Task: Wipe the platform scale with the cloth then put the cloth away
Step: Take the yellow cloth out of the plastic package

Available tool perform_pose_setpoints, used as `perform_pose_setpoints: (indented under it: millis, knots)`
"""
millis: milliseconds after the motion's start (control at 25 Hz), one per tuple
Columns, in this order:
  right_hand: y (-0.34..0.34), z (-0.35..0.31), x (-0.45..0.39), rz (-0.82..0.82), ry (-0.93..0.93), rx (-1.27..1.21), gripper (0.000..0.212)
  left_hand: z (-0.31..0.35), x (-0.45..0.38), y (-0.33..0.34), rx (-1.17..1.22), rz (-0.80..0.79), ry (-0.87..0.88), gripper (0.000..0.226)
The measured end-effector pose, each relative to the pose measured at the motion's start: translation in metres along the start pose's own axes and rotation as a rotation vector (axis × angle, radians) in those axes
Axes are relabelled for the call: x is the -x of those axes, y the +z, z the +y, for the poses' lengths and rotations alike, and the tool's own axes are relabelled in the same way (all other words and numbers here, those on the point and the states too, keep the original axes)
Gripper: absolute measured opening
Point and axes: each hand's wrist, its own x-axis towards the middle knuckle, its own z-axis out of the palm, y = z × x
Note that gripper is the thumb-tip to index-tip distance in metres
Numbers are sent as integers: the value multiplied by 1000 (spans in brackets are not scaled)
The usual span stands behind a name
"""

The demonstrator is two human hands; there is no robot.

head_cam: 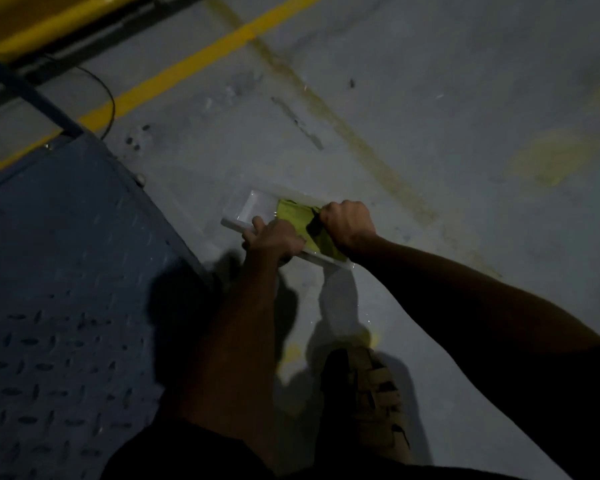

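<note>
We look down at a grey floor [430, 81] in dim light. Our right hand [347, 223] is curled into a fist, its grip closed on the yellow-green cloth [298, 220], which lies inside a white tray [246, 209] on the floor. The cloth fills the right part of the tray; the tray's left end shows bare white. Our left hand [274, 237] rests on the tray's near rim, thumb up over the edge, fingers bent down around it, so that grip holds the tray. The platform scale [66, 271], a dark blue tread-plate surface, lies to the left, just beside the tray but apart from it. A yellow line [194, 60] crosses the floor beyond, with a thin dark cable [110, 98] near the scale's far corner. A sandalled foot [378, 393] stands on the floor below our hands.
</note>
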Motion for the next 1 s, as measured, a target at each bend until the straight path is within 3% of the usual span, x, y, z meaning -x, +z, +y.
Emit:
perform_pose_setpoints:
  millis: [120,360,480,560,680,760,1000]
  knots:
    - [-3,-7,3,19,-4,115,28,-5,4,7,201,59,-26,33]
    - [-20,-22,33,-4,62,38,21,-21,52,-35,474,300,278,37]
    - [-70,-30,46,-33,72,26,39,-29,94,-69,591,447,368,51]
    - [-111,-45,54,-126,24,-120,40,-38,127,-93,643,530,356,39]
    - [-159,-87,58,-413,-90,-226,37,-59,169,-117,820,675,335,25]
    - [-177,-124,59,-492,-152,-187,47,-80,193,-121,916,776,297,19]
    - [-206,-203,63,-458,-331,-284,86,-154,257,-102,1018,1022,311,20]
